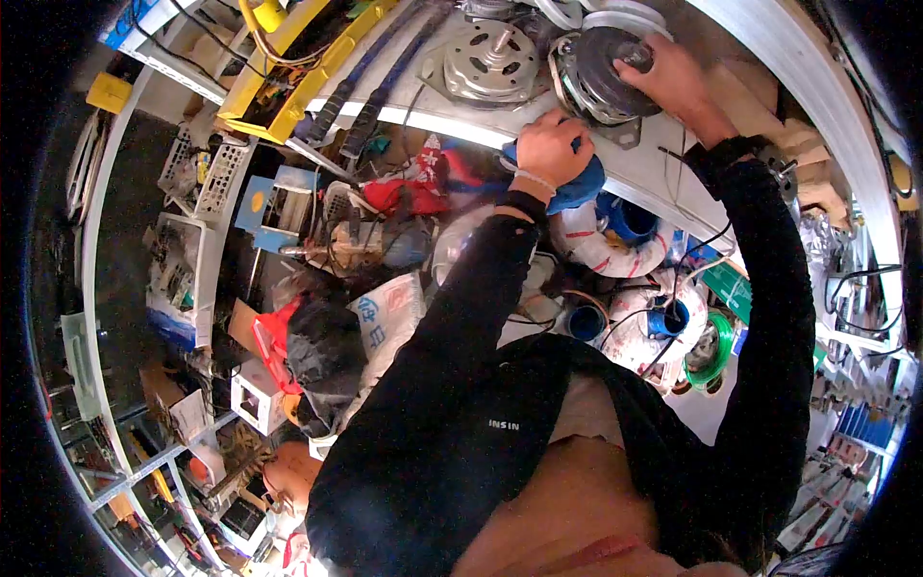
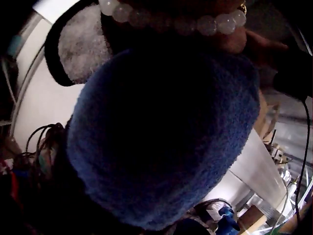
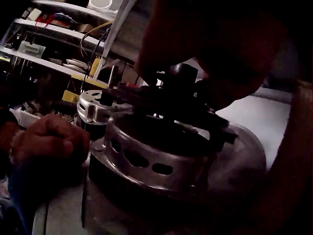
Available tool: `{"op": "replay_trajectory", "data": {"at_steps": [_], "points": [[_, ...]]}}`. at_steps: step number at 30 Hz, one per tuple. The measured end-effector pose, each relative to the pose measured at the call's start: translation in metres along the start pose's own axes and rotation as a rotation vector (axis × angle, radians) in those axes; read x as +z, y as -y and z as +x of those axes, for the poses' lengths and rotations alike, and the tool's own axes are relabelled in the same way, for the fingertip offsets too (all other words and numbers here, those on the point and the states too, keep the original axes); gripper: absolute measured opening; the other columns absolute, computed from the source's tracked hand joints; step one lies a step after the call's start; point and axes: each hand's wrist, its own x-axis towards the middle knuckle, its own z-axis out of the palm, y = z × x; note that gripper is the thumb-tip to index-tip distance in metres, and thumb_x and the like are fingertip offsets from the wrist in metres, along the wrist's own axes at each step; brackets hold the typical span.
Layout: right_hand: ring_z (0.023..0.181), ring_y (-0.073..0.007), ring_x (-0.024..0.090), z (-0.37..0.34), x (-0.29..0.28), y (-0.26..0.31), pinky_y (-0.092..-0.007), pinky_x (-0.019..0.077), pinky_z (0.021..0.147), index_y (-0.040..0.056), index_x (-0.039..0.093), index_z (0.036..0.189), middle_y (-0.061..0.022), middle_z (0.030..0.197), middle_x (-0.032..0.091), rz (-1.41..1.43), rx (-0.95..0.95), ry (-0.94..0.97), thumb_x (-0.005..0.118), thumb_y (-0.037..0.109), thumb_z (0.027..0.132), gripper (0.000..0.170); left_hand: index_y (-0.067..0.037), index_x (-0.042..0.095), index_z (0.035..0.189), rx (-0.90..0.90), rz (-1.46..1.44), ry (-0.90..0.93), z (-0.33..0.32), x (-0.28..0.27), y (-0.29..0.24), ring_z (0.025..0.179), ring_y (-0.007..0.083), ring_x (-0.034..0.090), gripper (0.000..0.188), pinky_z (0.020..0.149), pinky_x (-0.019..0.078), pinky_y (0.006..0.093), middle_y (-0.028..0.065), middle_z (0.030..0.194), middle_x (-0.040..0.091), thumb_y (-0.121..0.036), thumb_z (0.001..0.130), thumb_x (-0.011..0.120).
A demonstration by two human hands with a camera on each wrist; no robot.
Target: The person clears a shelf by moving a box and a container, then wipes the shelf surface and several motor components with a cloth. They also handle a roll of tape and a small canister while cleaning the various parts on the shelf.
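In the head view my right hand is over a dark round disc on a metal motor. The right wrist view shows the fingers of the right hand pinching the hub of the dark disc, which sits tilted over the slotted motor housing. My left hand grips a blue cloth at the bench edge, beside the motor. That blue cloth fills the left wrist view and hides the left fingers there.
Another motor with an upright shaft stands left of the first on the white bench. White rings lie behind. Below the bench edge are wrapped wire coils and a green coil. A yellow tray is at upper left.
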Motion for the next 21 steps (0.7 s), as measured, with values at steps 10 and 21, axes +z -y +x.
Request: {"op": "replay_trajectory", "data": {"at_steps": [10,21], "points": [[0.080,-0.0306,0.065,-0.010,-0.035,-0.029,-0.0380,0.0517,0.075,0.0026,0.061,0.104,-0.0180,0.090,0.067,0.239,0.013,0.192,0.073,0.038,0.076,0.047,-0.012,0.062,0.066,0.051,0.029,-0.036,-0.002,0.004,0.006,0.066,0.0284,0.061,0.011,0.056,0.0484,0.0416,0.0084,0.079,0.059,-0.022,0.068,0.066],[0.081,-0.0268,0.064,-0.058,-0.051,-0.052,-0.0341,0.0499,0.077,-0.0006,0.057,0.105,-0.0172,0.091,0.062,0.171,-0.088,0.141,0.076,0.027,0.074,0.046,-0.010,0.064,0.068,0.066,0.033,-0.044,0.000,0.000,0.002,0.065,0.0300,0.060,0.009,0.055,0.0492,0.0413,0.0089,0.078,0.059,-0.018,0.069,0.066]]}}
